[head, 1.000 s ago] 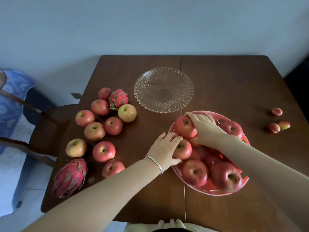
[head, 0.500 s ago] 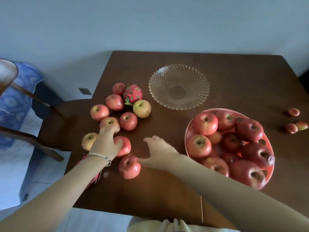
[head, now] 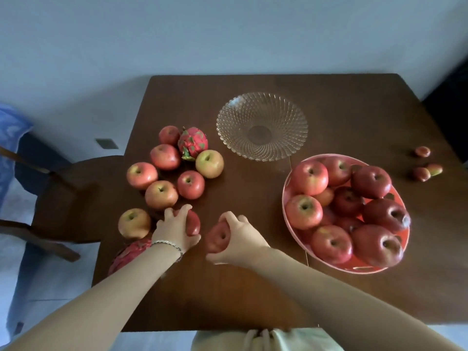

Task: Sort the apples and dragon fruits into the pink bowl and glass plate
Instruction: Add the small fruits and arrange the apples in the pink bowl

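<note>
My left hand (head: 174, 230) is closed over a red apple (head: 193, 222) on the table. Just to its right, my right hand (head: 240, 239) grips another red apple (head: 217, 236). Several loose apples (head: 162, 195) lie in a cluster at the table's left, with a small dragon fruit (head: 193, 143) at the back of them. A large dragon fruit (head: 128, 254) lies at the front left, partly hidden under my left forearm. The pink bowl (head: 287, 214) at right is heaped with apples. The glass plate (head: 262, 126) behind it holds nothing.
Three small reddish fruits (head: 423, 163) lie near the table's right edge. A wooden chair (head: 65, 198) stands against the table's left side, with blue fabric (head: 10, 138) beyond it. The table's front edge (head: 202, 329) is close to my body.
Both hands left the pink bowl and crossed to the loose apples at the front left. Each hand has now closed on a red apple there.
</note>
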